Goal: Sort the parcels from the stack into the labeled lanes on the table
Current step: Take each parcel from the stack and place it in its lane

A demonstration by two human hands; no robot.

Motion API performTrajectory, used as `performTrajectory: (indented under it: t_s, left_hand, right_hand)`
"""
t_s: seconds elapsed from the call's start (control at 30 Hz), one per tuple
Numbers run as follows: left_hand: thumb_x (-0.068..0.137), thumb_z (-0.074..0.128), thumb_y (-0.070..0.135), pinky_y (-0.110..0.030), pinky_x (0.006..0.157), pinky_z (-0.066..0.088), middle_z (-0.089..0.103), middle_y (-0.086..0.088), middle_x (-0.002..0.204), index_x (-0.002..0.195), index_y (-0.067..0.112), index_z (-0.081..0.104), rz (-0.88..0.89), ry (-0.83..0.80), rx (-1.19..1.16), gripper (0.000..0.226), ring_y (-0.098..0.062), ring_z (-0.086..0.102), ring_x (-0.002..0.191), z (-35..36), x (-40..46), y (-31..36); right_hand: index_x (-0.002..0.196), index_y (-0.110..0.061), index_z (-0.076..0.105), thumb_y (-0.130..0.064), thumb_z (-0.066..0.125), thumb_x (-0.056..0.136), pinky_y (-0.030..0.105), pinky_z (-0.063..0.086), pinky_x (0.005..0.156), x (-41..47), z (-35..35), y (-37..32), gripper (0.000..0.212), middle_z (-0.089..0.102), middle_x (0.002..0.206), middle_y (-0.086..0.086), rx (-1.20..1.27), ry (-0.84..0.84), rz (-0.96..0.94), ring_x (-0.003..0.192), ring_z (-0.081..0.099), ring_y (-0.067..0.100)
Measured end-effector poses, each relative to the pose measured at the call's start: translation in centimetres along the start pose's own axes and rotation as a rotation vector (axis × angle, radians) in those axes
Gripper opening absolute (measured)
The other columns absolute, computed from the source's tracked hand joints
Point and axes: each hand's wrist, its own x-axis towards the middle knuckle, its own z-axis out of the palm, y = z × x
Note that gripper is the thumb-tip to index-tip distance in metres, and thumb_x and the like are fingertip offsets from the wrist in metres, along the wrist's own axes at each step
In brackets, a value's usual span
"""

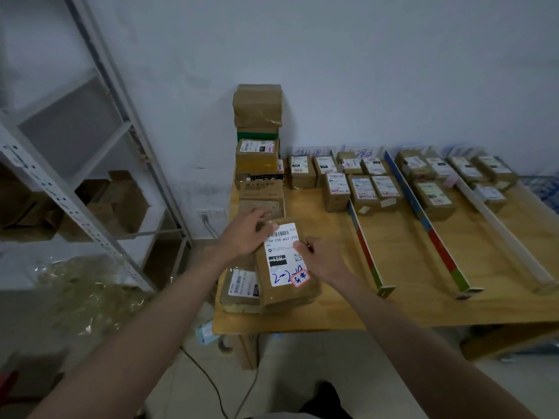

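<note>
Head view, both hands' fingers curled, gripping labelled parcel [287, 261] (left [245, 234], right [320, 258]).

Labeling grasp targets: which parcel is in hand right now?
The parcel with blue handwriting on its white label, at the table's near-left corner. Left hand and right hand both grip it; the others lie untouched.

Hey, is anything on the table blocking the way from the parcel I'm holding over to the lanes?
Nothing visible blocks it. Both hands, left and right, hold the labeled parcel at the table's left edge. The wooden tabletop between it and the first lane divider looks bare; sorted parcels sit only at the far end.
</note>
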Motion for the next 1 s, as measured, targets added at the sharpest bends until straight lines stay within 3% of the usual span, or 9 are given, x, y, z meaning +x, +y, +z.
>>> performTrajectory:
  t_s: [0.13,0.23,0.37,0.47,0.67,0.77,1.0]
  left_hand:
    - [0.101,0.035,0.048,-0.048,0.102,0.045,0.053,-0.003,0.137,0.138,0.024,0.047,0.045,0.095,0.261,0.046,-0.024,0.051,0.124,2.4,0.4,0.7]
    - [0.103,0.032,0.043,-0.038,0.096,0.046,0.054,-0.002,0.133,0.134,0.022,0.050,0.101,0.127,0.355,0.041,-0.020,0.052,0.119,4.6,0.3,2.0]
    - [0.103,0.032,0.044,-0.040,0.099,0.046,0.051,-0.003,0.137,0.137,0.021,0.049,0.168,0.102,0.448,0.044,-0.021,0.053,0.121,8.3,0.5,4.1]
    - [0.103,0.029,0.045,-0.039,0.103,0.043,0.052,-0.002,0.138,0.137,0.023,0.051,0.229,0.084,0.537,0.046,-0.021,0.053,0.121,11.0,1.2,6.2]
    - [0.098,0.028,0.048,-0.043,0.105,0.039,0.059,-0.005,0.130,0.129,0.019,0.059,0.292,0.089,0.580,0.053,-0.024,0.053,0.119,16.9,3.7,13.3]
    - [0.097,0.027,0.049,-0.045,0.108,0.036,0.058,-0.006,0.133,0.131,0.018,0.058,0.308,0.079,0.594,0.056,-0.026,0.050,0.124,20.4,5.0,17.5]
    - [0.097,0.016,0.054,-0.047,0.116,0.027,0.046,-0.007,0.149,0.143,0.019,0.048,0.260,0.057,0.576,0.067,-0.028,0.039,0.139,28.2,7.8,27.0]
  right_hand:
    - [0.091,-0.022,0.058,-0.046,0.043,0.102,0.032,0.058,0.068,-0.9,-2.1,2.6,0.030,0.071,0.081,-0.004,0.002,0.108,0.126,0.071,0.068,0.008]
    - [0.094,-0.021,0.058,-0.045,0.043,0.102,0.026,0.056,0.065,-2.1,-3.9,5.3,0.029,0.067,0.076,-0.008,0.004,0.158,0.205,0.067,0.066,0.006]
    - [0.105,-0.017,0.064,-0.049,0.046,0.099,0.041,0.060,0.077,-3.9,-6.7,9.9,0.037,0.072,0.085,-0.003,0.042,0.238,0.314,0.076,0.071,0.013]
    - [0.107,-0.016,0.063,-0.050,0.044,0.099,0.041,0.061,0.076,-5.4,-9.0,13.2,0.039,0.071,0.087,-0.003,0.056,0.280,0.368,0.077,0.071,0.013]
    - [0.100,-0.022,0.055,-0.045,0.043,0.103,0.033,0.060,0.074,-8.2,-14.9,20.1,0.026,0.069,0.082,-0.004,0.043,0.342,0.455,0.075,0.069,0.010]
    - [0.095,-0.018,0.057,-0.046,0.042,0.103,0.036,0.061,0.075,-9.3,-18.5,23.9,0.033,0.070,0.081,-0.003,0.023,0.362,0.493,0.074,0.070,0.011]
    - [0.108,-0.015,0.061,-0.048,0.043,0.101,0.037,0.059,0.076,-11.0,-27.4,32.6,0.039,0.070,0.089,-0.001,0.033,0.392,0.507,0.079,0.069,0.015]
